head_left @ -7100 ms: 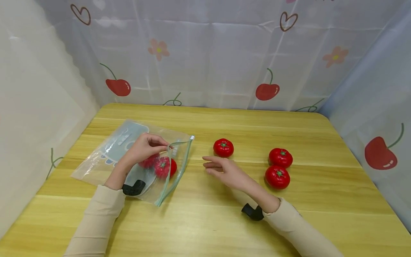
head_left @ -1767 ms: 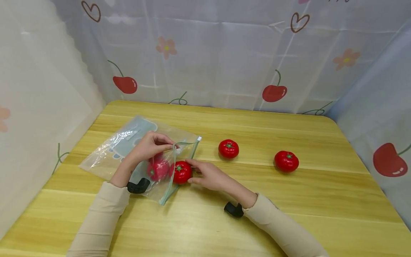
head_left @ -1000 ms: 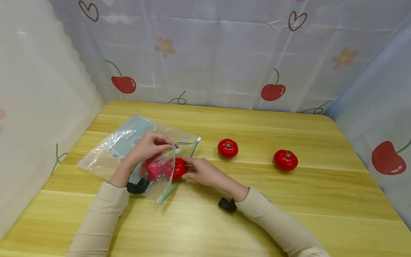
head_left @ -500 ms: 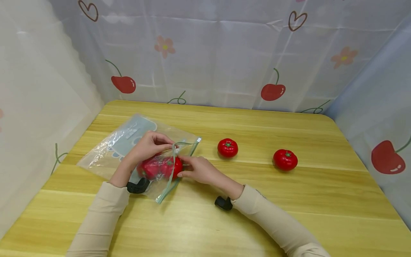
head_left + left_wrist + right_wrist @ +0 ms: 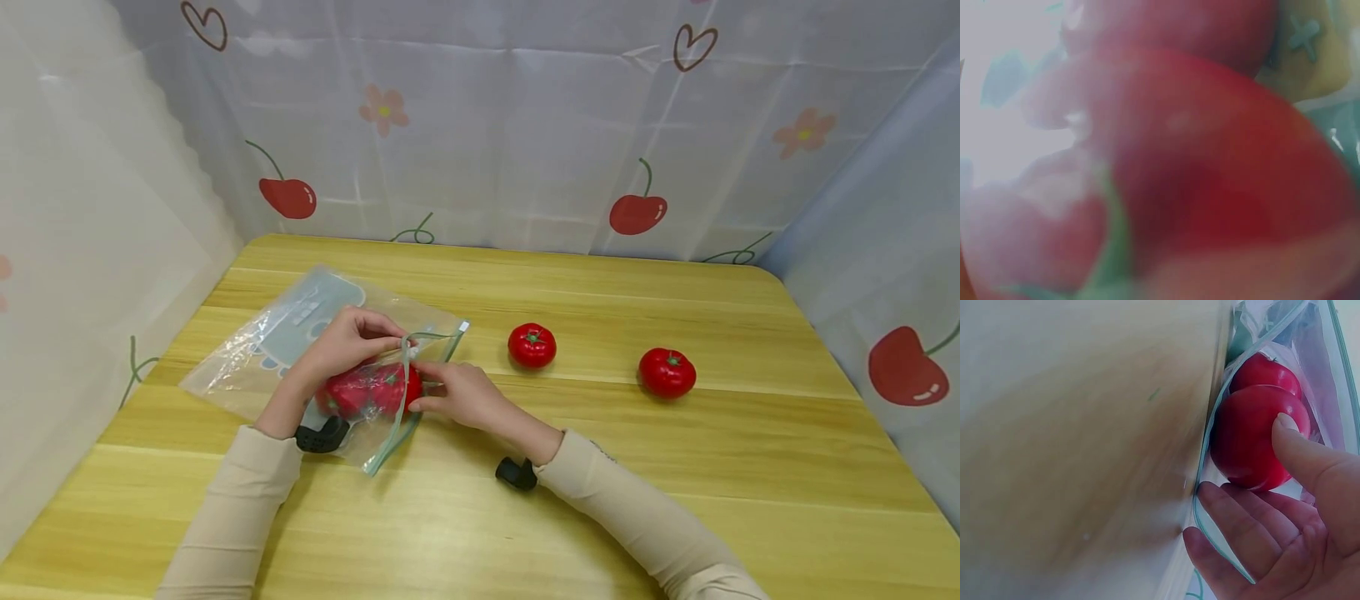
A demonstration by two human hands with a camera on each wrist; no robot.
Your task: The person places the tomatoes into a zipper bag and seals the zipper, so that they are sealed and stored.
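Note:
A clear zip bag (image 5: 225, 367) with a green-edged mouth and a blue print lies at the left of the table. My left hand (image 5: 348, 342) pinches the upper edge of its mouth, holding it raised. My right hand (image 5: 468, 397) is at the opening, gripping a red tomato (image 5: 414, 387) just inside it. In the right wrist view my thumb lies on that tomato (image 5: 1247, 434), with fingertips along its underside. Behind it sits another tomato (image 5: 1264, 372) in the bag. The left wrist view is filled by a tomato (image 5: 1229, 150) seen close and blurred through film.
Two loose tomatoes stand to the right of the bag, a nearer tomato (image 5: 532, 346) and a farther tomato (image 5: 667, 373). The wooden table (image 5: 600, 300) is bordered by a printed curtain (image 5: 487, 142) at the back and sides. A white zip slider (image 5: 464, 327) sits at the bag's far corner.
One tomato has left the pair at the right and gone leftward into the bag's mouth with my right hand, pushing those inside deeper. My left hand keeps its pinch.

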